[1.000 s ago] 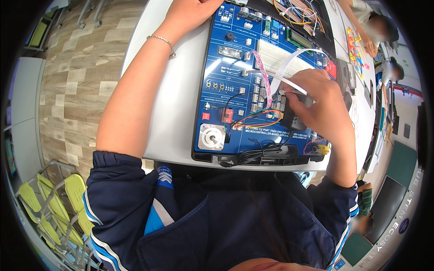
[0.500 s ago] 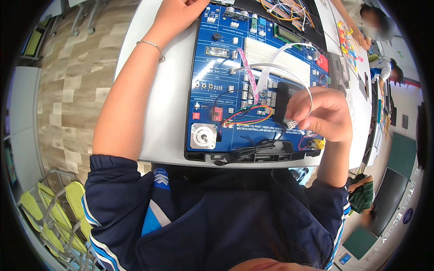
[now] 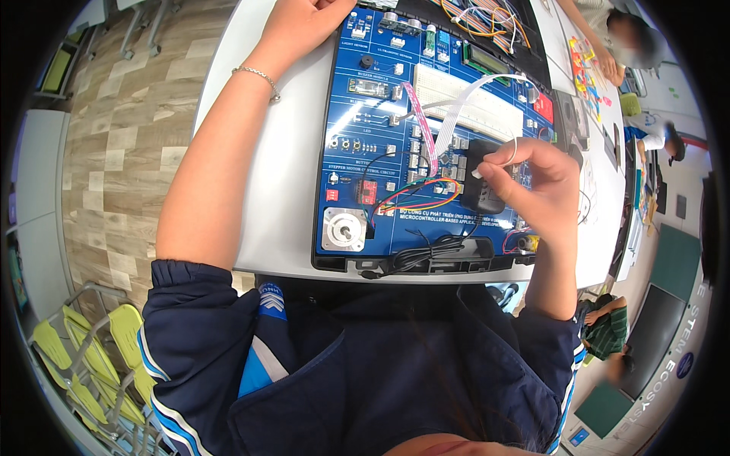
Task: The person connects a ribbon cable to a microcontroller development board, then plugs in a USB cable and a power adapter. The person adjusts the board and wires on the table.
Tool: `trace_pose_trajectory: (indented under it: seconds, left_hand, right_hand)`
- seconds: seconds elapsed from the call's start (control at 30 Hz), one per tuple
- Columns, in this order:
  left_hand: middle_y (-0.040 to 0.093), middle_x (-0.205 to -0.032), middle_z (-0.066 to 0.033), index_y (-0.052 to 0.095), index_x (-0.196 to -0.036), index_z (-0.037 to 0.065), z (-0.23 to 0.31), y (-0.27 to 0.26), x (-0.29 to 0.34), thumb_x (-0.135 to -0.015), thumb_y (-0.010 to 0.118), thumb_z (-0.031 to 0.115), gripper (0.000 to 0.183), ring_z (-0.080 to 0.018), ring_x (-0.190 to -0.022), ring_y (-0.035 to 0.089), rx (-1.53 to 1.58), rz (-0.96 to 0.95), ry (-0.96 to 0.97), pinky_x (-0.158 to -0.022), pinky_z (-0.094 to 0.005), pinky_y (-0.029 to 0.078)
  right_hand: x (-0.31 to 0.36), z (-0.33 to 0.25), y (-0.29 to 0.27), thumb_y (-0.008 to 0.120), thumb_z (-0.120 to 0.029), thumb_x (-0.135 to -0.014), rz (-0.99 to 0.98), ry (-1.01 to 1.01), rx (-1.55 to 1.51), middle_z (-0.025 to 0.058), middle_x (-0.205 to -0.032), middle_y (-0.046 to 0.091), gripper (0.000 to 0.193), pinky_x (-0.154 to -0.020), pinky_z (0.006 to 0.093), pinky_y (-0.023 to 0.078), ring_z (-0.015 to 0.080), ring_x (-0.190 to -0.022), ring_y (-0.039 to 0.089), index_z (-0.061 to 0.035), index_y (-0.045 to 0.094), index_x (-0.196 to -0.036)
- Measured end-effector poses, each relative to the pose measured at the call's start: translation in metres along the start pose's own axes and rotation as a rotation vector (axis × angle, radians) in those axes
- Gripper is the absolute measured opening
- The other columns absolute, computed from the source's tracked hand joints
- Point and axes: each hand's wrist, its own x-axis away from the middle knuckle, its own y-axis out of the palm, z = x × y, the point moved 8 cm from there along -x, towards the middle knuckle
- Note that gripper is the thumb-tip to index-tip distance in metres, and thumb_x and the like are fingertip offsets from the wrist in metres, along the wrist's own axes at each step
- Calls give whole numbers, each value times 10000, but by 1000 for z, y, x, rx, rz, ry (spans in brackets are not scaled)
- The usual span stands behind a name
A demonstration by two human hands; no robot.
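Between thumb and forefinger my right hand (image 3: 536,178) pinches a small white cable plug (image 3: 477,173). Its thin light cable loops up behind the fingers. The hand is over a blue microcontroller training board (image 3: 426,235), just above a black power adapter (image 3: 481,199) lying on it. At the board's upper left corner is my left hand (image 3: 312,17), with its fingertips by the case edge and partly cut off by the picture's top. A white ribbon cable (image 3: 460,114) and a pink-striped ribbon cable (image 3: 420,121) arch over the board near the white breadboard (image 3: 487,106).
A stepper motor (image 3: 344,229) sits at the board's near left corner. A coiled black cord (image 3: 430,249) lies along the front edge. Loose jumper wires (image 3: 487,21) fill the case's far part. Another person's arm (image 3: 597,49) reaches over the table at the far right.
My right hand has moved up and slightly left with the plug, turning it toward the board's connectors. More of the black adapter shows now. My left hand has barely moved.
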Motion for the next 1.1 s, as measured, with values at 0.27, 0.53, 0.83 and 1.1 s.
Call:
trace_pose_trajectory:
  seconds: [0.27,0.53,0.83,1.1]
  left_hand:
    - [669,-716,-54,667,-816,10,-1,1,-1,-975,674,243,283,-103,-644,568,27,0,22,-603,-282,467]
    - [671,-718,-58,665,-814,10,-1,3,0,-972,675,235,276,-106,-646,570,60,-15,-26,-605,-281,469]
    - [673,-712,-64,670,-801,10,-3,1,-3,-963,681,242,283,-113,-643,574,23,4,18,-605,-289,471]
    - [670,-697,-74,671,-800,1,1,0,-2,-959,684,245,291,-123,-626,572,3,9,38,-599,-298,471]
  right_hand:
    - [-4,-17,15,845,-39,-751,104,-289,477,61,-790,697,153,-791,344,440,217,-835,665,-50,705,-812]
    - [-11,-24,22,829,-61,-740,-90,-288,617,64,-830,702,151,-852,397,428,260,-920,656,-64,727,-852]
    - [-18,-25,24,787,-10,-718,-102,-250,565,49,-844,730,152,-980,414,399,239,-904,677,-65,742,-852]
    - [-15,-12,26,723,-17,-750,32,-118,530,6,-786,702,117,-1016,415,349,181,-765,677,-85,703,-843]
